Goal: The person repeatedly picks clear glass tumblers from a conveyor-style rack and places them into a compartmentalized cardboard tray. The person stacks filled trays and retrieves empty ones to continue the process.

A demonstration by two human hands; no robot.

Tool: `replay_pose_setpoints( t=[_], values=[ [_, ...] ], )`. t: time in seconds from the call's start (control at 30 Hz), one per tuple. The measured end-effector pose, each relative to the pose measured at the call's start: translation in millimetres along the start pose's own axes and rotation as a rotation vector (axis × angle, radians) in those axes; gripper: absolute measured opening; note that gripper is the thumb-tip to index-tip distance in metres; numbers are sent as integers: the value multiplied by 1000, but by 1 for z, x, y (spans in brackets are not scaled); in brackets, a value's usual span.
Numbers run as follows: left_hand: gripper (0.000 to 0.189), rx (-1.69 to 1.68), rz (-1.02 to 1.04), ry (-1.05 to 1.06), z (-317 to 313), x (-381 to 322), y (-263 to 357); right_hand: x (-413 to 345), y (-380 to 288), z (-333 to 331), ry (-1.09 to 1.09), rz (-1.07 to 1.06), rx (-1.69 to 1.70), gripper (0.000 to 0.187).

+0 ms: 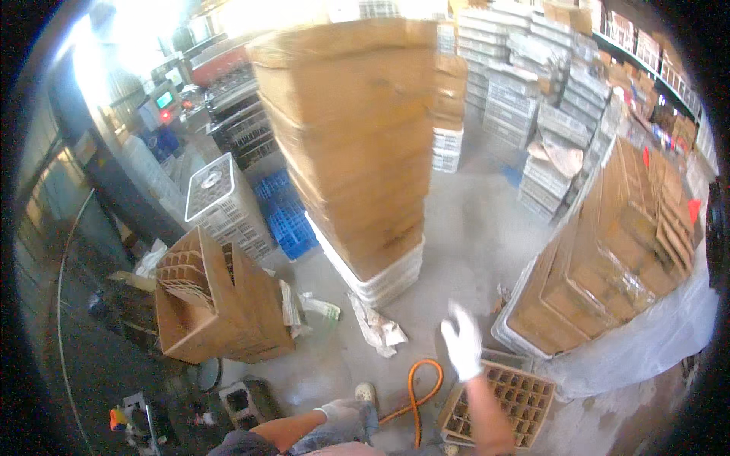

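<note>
My right hand (463,342), in a white glove, reaches forward with its thumb apart from the fingers and nothing visible in it. Below it on the floor sits a low carton with a gridded cardboard divider (516,393), partly covered by my forearm. My left hand (342,411), also gloved, hangs low by my leg; its fingers are too blurred to make out. Ahead rises a tall stack of brown cardboard cartons (370,154) on white plastic crates (388,282). To the right leans another stack of cartons (593,285) with flattened cardboard on top.
An orange hose (415,393) loops across the floor near my feet. Crumpled wrapping (379,330) lies before the tall stack. At left stand an open carton with dividers (228,310), a white crate stack (228,211) and a blue plastic pallet (288,214). Grey crates (510,108) fill the back right.
</note>
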State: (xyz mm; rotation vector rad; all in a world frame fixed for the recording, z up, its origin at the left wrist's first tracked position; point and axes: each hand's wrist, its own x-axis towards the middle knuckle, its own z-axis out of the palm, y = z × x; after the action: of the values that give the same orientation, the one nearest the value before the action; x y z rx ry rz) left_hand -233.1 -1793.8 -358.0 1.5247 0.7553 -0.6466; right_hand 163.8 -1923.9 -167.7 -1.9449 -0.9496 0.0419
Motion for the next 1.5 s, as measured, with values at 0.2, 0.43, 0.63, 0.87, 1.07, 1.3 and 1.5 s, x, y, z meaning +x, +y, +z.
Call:
replay_pose_setpoints(
  t=[0.2,0.43,0.63,0.87,1.07,1.3,1.5],
  values=[
    [55,-35,218,604,-214,-68,-44,278,-430,62,325,-1042,-155,40],
    [56,-322,335,927,-364,-102,-9,505,-554,220,470,-733,-1078,74],
    [54,-411,466,845,-502,-137,11,648,-621,222,378,-741,-933,83],
    [48,-774,612,956,-727,-157,60,828,-670,104,566,-862,-396,106],
    [67,-505,1233,859,-927,-214,250,953,-669,147,499,-845,141,100],
    [101,317,1558,1475,-1057,-286,508,1029,-699,391,-11,-718,671,64],
    [107,523,1650,1713,-1214,-308,459,1084,-789,624,-584,-607,736,40]
  ],
)
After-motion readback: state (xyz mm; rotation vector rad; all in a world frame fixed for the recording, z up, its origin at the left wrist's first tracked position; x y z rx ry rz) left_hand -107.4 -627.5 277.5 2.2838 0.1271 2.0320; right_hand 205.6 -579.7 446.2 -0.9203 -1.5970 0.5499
